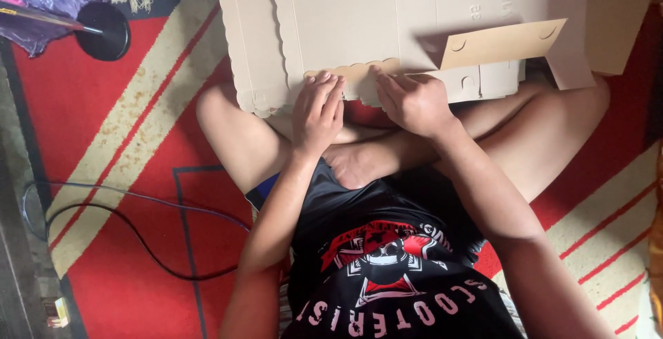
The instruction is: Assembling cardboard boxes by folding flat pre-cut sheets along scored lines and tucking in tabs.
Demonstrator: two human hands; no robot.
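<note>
Head view, looking down on a person seated cross-legged on a red rug (103, 125) with cream stripes. A flat, unfolded cardboard box blank (359, 28), pale tan with scalloped edges, lies across the knees and fills the frame from 11 to 1 o'clock. More blanks of the same kind lie stacked beneath it, their scalloped edges showing at its left side.

The left hand (318, 108) rests at the centre of the frame, fingers together and extended toward 12 o'clock, pressing flat on the scalloped flap (356, 72) along the near edge of the blank. The right hand (414, 101) lies just beside it at 3 o'clock, fingers bent, fingertips pressing the same flap edge. Neither hand is closed around anything; both bear down on the cardboard.

A narrow side flap (501, 42) with two curved slits stands raised at 1 o'clock, casting a shadow on the blank.

A round black base (103, 30) with a thin rod sits on the rug at 10 o'clock. A dark cable (138, 235) loops over the rug at 8 o'clock.
</note>
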